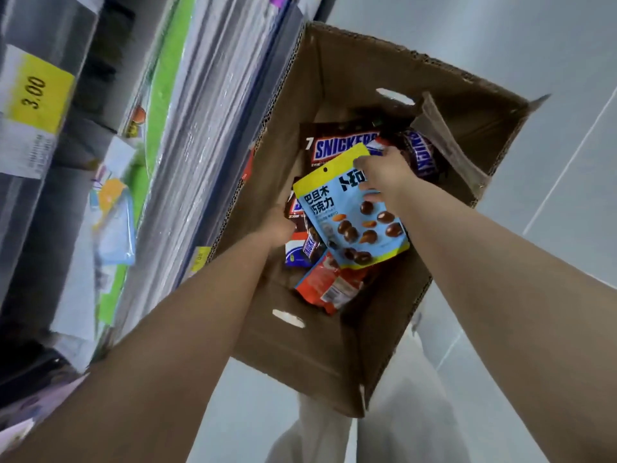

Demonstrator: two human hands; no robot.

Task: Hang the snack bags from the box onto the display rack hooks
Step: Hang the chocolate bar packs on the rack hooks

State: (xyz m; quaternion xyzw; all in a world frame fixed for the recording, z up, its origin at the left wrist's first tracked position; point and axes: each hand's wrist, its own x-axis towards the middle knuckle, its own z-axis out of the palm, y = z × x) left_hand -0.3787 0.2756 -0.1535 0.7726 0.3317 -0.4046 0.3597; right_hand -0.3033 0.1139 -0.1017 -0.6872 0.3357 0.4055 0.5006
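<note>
The right grip is clamped on the blue bag near its top; lift it clear of the box. For the left grip, I cannot tell.

The left hand's fingers are hidden under the blue bag, so its grip cannot be told. The display rack, at nine o'clock of the box, is blurred; the small print on its price tag is unreadable. The Snickers bag at twelve o'clock is half covered.
</note>
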